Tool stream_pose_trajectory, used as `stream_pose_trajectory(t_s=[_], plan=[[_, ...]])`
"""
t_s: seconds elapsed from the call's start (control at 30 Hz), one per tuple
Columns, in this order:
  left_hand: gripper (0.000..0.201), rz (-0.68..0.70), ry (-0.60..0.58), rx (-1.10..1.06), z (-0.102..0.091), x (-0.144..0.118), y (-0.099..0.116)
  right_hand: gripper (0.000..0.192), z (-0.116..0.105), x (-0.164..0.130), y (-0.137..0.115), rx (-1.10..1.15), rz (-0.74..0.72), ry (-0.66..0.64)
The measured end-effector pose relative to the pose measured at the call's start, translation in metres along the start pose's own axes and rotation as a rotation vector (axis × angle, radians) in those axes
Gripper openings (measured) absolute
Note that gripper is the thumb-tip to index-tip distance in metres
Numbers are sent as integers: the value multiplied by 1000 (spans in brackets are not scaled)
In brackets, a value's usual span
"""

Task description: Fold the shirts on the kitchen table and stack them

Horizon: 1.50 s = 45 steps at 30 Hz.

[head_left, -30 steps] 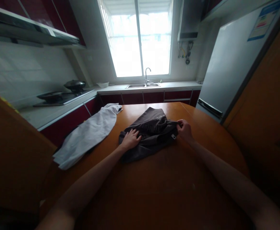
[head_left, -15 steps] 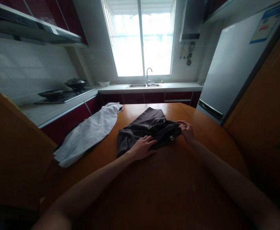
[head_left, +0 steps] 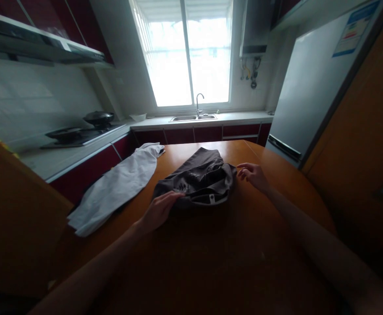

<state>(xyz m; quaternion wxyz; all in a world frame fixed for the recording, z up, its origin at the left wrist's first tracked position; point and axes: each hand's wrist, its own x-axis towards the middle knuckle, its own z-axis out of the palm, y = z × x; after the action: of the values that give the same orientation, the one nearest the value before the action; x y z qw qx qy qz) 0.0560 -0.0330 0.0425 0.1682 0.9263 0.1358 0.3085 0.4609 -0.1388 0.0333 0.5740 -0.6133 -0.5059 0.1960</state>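
While light comes in through the big window (head_left: 207,65), it makes a shiny patch on the far end of the round-edged brown table (head_left: 211,262). The near part of the table looks much darker. A dark grey piece of clothing (head_left: 194,173) lies in the middle of the table, bunched up, with a small white tag (head_left: 212,199) at its near edge. The left hand (head_left: 160,211) touches its near left edge, fingers close together; I cannot tell if they pinch the cloth. The right hand (head_left: 253,174) is just beside its right edge, with its fingers a bit bent and spread apart. On the left of the table lies a long white piece of clothing (head_left: 119,186), with something dark under it.

Past the table, a white counter (head_left: 240,117) runs under the window, over dark red cupboards (head_left: 207,133). It has a sink (head_left: 193,120) with a bendy tap (head_left: 198,105). To the left, a pot (head_left: 98,118) and a pan (head_left: 66,133) sit on the stove (head_left: 91,136). To the right stands a silver fridge (head_left: 309,87) with a blue and white sticker (head_left: 355,30).
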Motion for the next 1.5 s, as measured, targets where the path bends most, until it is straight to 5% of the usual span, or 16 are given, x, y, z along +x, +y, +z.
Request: stream_pose_trajectory(t_s=[0.07,0.13,0.23,0.33,0.43,0.53,0.6,0.67,0.8,0.93,1.0,1.1,1.2,1.37,1.5], plan=[[32,35,-250,-52,-8,-13,5,36,9,4,26,-247,-36,73],[29,22,-374,-90,-13,-17,8,53,19,7,47,-391,-124,40],[35,-97,-178,-75,-15,-7,2,72,28,17,64,-481,-273,-57],[40,-222,37,89,-10,1,-24,47,29,31,63,-564,-262,-153],[48,-288,-77,257,-1,-5,-53,12,20,47,49,-629,-216,-132],[55,-365,-199,337,7,-13,-68,7,-2,61,22,-722,-252,118],[56,-391,-199,360,11,-16,-70,13,-24,65,3,-869,-349,341],[56,-396,-192,365,14,-16,-69,15,-47,59,-8,-1024,-453,420],[54,-384,-174,364,14,-13,-67,12,-91,14,8,-1206,-473,309],[41,-261,-48,376,16,-7,-44,21,-131,-35,53,-1127,-288,-13],[34,-161,-16,320,22,0,-22,22,-141,-41,65,-1023,-196,43],[30,-54,-57,218,39,16,9,21,-131,-22,60,-878,-149,256],[29,-20,-81,166,58,34,18,23,-91,15,45,-790,-159,127],[41,-127,-92,271,73,45,-11,27,-27,59,46,-797,43,-25],[51,-242,-261,322,74,33,-28,10,-28,66,55,-808,78,-18]])
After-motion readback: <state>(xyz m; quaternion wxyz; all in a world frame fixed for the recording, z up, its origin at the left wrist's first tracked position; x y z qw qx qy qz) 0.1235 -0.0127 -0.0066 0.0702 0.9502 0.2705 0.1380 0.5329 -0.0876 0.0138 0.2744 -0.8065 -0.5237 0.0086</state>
